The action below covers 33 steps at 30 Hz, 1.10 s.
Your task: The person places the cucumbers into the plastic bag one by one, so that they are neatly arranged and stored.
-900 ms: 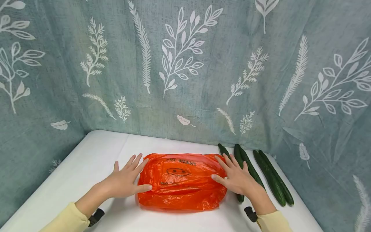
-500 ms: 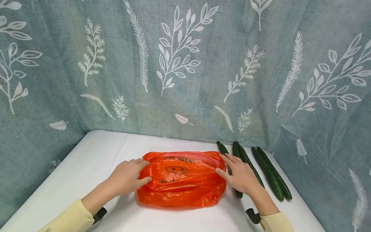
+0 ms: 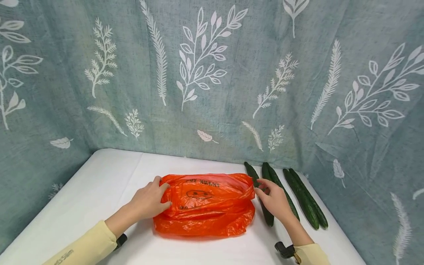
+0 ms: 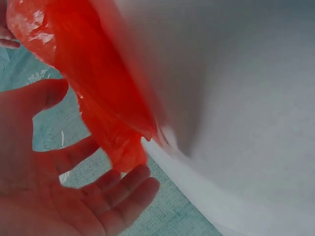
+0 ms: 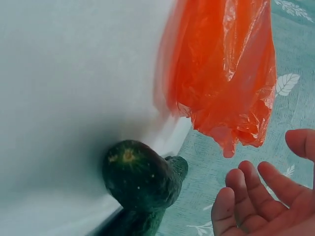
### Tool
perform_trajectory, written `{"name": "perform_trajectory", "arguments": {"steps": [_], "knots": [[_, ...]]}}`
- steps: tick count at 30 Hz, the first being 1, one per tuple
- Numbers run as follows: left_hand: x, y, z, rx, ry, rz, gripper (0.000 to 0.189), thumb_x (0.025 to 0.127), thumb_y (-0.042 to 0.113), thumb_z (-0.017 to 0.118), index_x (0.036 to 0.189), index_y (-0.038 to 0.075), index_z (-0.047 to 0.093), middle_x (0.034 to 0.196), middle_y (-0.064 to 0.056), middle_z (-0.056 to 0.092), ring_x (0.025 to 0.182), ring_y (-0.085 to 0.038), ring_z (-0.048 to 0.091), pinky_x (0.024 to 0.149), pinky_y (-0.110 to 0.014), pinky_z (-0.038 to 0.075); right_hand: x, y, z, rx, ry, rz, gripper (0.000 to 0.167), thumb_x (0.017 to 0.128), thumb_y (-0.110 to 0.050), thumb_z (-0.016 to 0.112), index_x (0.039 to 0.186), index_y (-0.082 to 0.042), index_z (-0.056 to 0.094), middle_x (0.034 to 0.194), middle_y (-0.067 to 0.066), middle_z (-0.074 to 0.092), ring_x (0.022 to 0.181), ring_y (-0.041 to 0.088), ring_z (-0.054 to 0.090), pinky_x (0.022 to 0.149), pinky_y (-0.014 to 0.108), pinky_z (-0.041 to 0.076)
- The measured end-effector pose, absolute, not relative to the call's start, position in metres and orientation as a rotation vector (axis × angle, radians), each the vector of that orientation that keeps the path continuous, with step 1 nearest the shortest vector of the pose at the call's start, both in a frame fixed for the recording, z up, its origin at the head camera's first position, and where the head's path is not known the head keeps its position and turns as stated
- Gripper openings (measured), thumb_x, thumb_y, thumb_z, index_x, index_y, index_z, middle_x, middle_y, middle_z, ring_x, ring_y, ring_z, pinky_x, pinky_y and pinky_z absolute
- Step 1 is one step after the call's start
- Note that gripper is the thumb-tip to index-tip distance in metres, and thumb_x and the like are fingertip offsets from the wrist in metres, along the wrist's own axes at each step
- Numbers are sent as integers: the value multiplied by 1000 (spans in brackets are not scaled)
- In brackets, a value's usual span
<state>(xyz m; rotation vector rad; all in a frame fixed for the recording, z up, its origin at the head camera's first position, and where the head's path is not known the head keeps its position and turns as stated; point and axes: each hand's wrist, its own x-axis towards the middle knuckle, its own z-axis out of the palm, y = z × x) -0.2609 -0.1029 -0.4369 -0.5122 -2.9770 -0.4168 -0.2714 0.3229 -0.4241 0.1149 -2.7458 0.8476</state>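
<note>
An orange plastic bag (image 3: 203, 217) with dark print lies puffed and crumpled on the white table. At its left end is my left hand (image 3: 149, 200), with bent fingers against or close to the edge. The left wrist view shows that hand's thumb (image 4: 47, 93) and fingers spread apart around the bag's end, not pinching it. My right hand (image 3: 275, 200) hovers just off the bag's right end, fingers loosely curved. In the right wrist view, a gap separates those fingers (image 5: 251, 187) from the bag (image 5: 226, 73), and nothing is held.
Several green cucumbers lie lengthwise at the right: one single cucumber (image 3: 251, 171) close to the bag, a middle pair (image 3: 279, 180) partly behind my right hand, and an outer pair (image 3: 306, 200). A leaf-patterned cloth (image 3: 132, 73) hangs behind the white table (image 3: 109, 176).
Both hands were spread flat over the bag's ends. Now the fingers are more bent, the left hand has come round the left edge, and the right hand has drawn off to the right.
</note>
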Motion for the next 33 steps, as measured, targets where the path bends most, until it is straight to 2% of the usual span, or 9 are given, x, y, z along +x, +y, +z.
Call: {"name": "perform_trajectory", "arguments": {"steps": [5,10,16,23,26,28,30,31,33], "knots": [[-266,-102,-438,-466,-3002,-447,64,86,41,76,135,4,59,135,-24,47,99,-32,61,69,-46,57,-276,325,-425,33,-2719,916,36,98,-24,65,132,-10,63,99,9,64,80,20,55,62,26,47],[-274,-101,-439,-467,-3096,-463,66,87,46,74,136,4,59,131,-23,53,107,-35,60,80,-53,55,-283,327,-423,-97,-2706,1078,47,98,-25,64,142,-10,54,97,11,62,75,20,53,62,29,45],[-277,-102,-444,-469,-3173,-441,72,87,50,73,139,4,57,137,-24,54,118,-39,57,92,-58,50,-289,330,-426,-291,-2671,1328,55,98,-25,63,148,-11,46,95,10,57,62,17,48,56,29,44],[-278,-103,-451,-500,-3197,-430,73,88,55,70,143,10,56,146,-22,50,129,-41,50,101,-67,39,-295,336,-437,-416,-2613,1482,59,96,-27,66,148,-7,46,68,-2,44,48,13,35,47,28,35],[-278,-105,-453,-500,-3208,-416,74,87,57,70,144,11,56,149,-23,48,133,-41,47,102,-71,36,-296,337,-440,-472,-2601,1516,61,95,-30,68,148,-7,47,64,-1,43,48,15,34,47,29,35],[-278,-106,-453,-498,-3211,-407,74,87,57,70,144,11,55,149,-24,47,135,-42,46,102,-72,35,-297,338,-441,-513,-2609,1492,63,94,-32,70,147,-6,48,77,5,55,59,18,46,54,30,44],[-277,-107,-452,-499,-3211,-399,75,87,56,70,144,10,55,149,-24,47,135,-42,45,102,-73,34,-297,338,-442,-555,-2616,1466,64,93,-34,70,146,-5,50,104,16,63,81,28,59,70,39,55],[-277,-107,-452,-501,-3211,-400,74,87,56,70,144,10,55,149,-24,47,135,-43,45,102,-73,34,-297,338,-442,-566,-2625,1450,66,92,-35,71,146,-3,50,119,21,61,96,34,61,80,45,56],[-276,-107,-452,-514,-3211,-405,74,87,55,70,144,10,55,149,-25,46,135,-43,44,102,-74,33,-295,339,-442,-602,-2643,1426,67,92,-35,70,146,-1,49,146,26,48,124,43,53,98,56,50]]}}
